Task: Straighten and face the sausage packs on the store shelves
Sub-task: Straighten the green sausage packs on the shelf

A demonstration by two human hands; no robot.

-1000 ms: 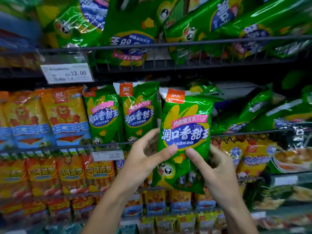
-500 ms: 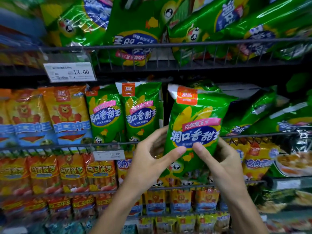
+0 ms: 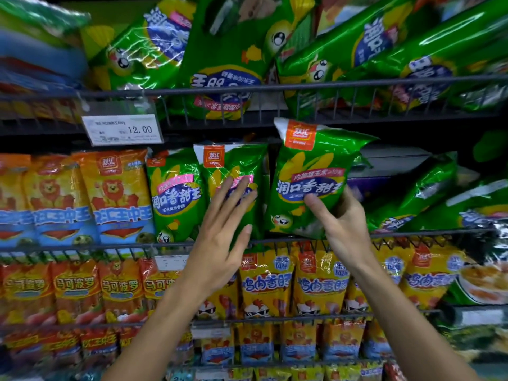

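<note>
Right hand (image 3: 341, 224) pinches a green corn-sausage pack (image 3: 308, 180) – not yet seated; left hand (image 3: 220, 232) spread flat on the faced neighbour pack (image 3: 233, 171) – right-side packs (image 3: 428, 193) still slumped.

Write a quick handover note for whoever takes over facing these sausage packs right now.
Left hand: open, fingers flat against the second upright green pack on the middle shelf.
Right hand: grips the lower part of a third green pack, upright and label forward, at the shelf's wire rail.
Done: two green packs stand faced beside the orange packs.
Left: seat the held pack next to them, then stand up the green packs lying tilted on the right. Top-shelf green packs also lie askew, some upside down.
</note>
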